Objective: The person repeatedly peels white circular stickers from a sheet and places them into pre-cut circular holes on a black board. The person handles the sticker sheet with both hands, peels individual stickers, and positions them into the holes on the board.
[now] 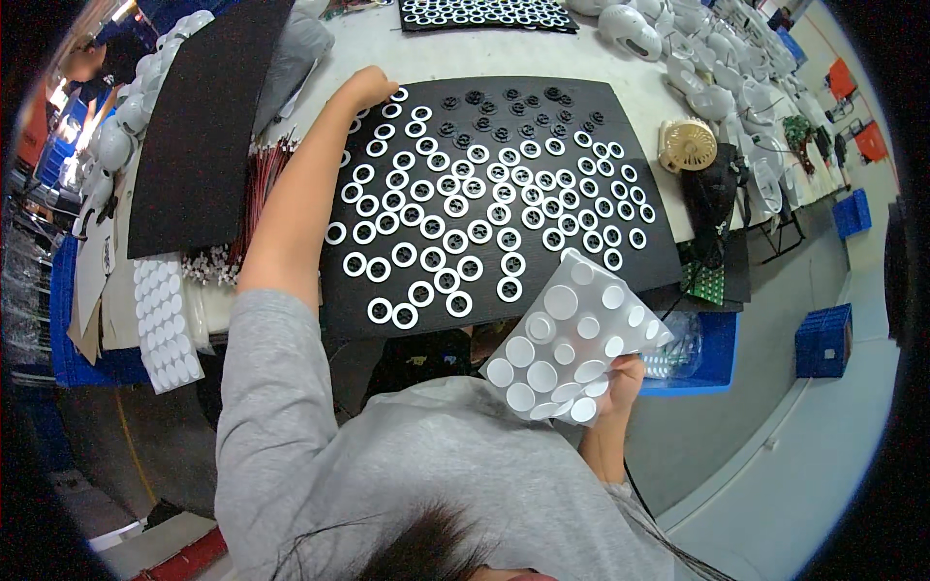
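- The translucent sheet of white discs (577, 341) is held up off the worktop (363, 50), at its near edge, the right hand (623, 381) pinching the side between its fingers, seemingly keeping the discs exposed.
- The left hand (368, 89) reaches the black board's (653, 267) far-left corner, by a white ring (400, 95) (whether its fingers pinch, I cannot tell).
- Other rings (455, 241) lie spaced, probably for separate handling.

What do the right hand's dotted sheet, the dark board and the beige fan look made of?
Dotted sheet: probably thin, smooth plastic; it's translucent. Dark board: matte foam or card, perhaps, showing little glare. Beige fan: likely moulded plastic, given its slotted grille.
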The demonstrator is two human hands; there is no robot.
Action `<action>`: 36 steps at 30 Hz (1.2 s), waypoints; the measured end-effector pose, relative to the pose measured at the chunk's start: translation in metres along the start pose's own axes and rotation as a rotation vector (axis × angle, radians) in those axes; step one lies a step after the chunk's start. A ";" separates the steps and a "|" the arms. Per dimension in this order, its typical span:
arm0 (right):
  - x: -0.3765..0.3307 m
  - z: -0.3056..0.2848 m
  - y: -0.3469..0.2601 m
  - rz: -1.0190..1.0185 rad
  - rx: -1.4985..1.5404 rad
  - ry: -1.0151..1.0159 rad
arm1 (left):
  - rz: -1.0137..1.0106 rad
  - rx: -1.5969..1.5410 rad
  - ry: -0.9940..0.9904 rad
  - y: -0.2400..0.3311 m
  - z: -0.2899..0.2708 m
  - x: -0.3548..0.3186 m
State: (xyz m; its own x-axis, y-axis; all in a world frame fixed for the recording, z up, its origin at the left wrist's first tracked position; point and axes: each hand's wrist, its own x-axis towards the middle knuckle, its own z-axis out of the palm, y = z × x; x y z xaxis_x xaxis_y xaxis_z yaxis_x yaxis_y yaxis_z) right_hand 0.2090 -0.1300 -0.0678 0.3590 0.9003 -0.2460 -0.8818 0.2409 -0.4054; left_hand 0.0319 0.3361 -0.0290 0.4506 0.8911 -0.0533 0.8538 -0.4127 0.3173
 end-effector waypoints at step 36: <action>0.006 0.020 0.012 0.098 0.209 -0.158 | 0.794 -0.568 -0.143 0.140 -0.024 -0.231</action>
State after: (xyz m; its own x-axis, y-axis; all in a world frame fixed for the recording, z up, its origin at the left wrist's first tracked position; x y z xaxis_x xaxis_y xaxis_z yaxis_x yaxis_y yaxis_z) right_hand 0.1941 -0.1143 -0.0562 0.2313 0.9644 -0.1284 -0.9599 0.2047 -0.1917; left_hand 0.0412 0.0773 0.0501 0.8980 0.3477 0.2695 0.0544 -0.6958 0.7162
